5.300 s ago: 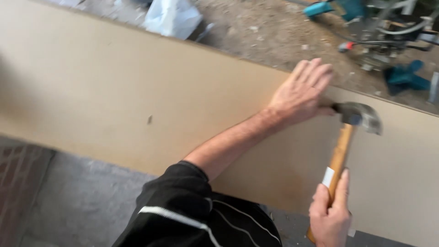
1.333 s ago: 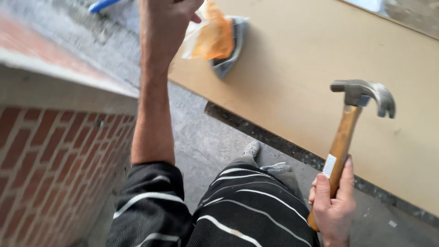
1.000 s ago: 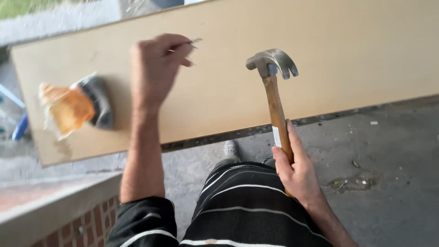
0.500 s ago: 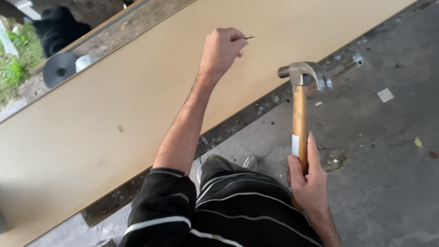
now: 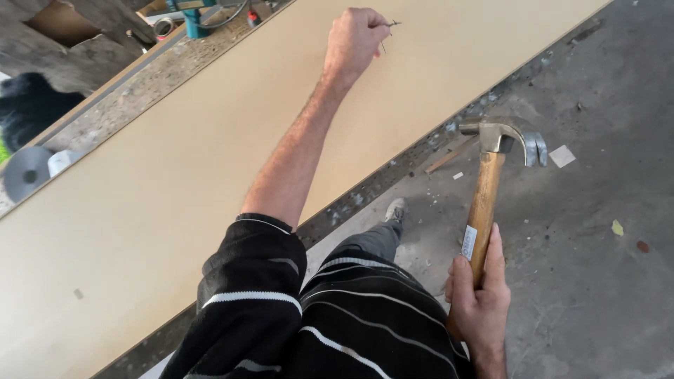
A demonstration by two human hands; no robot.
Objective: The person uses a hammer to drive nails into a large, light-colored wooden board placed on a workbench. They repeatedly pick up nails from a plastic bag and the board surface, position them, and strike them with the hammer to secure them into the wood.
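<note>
The nail (image 5: 390,24) sits pinched in the fingertips of the left hand (image 5: 354,36), which is closed around it at the far end of an outstretched arm, above the far part of the long pale board (image 5: 161,189). Whether the nail's tip touches the board cannot be told; a thin shadow lies on the board just beneath it. Half a second ago that hand showed lower in the view and nearer the board's near edge; now it is farther up, close to the top of the picture, and the board fills more of the left side.

The hammer (image 5: 491,189) is upright in the right hand (image 5: 479,298), which is clamped on the lower part of the wooden handle, the steel head with its claw pointing right, over the concrete floor (image 5: 597,281). It is held much as before, well apart from the nail and to the right of the board's near edge. The two hands are far from each other.

The person wears a black top with thin white stripes (image 5: 281,323), and a grey shoe (image 5: 395,209) shows on the floor beside the board.

At the far left, past the board, a grey roll (image 5: 27,173) with a dark hollow centre lies on the rough ground; what may be inside it cannot be made out. A teal tool (image 5: 193,17) with cables lies farther off near the top edge.
</note>
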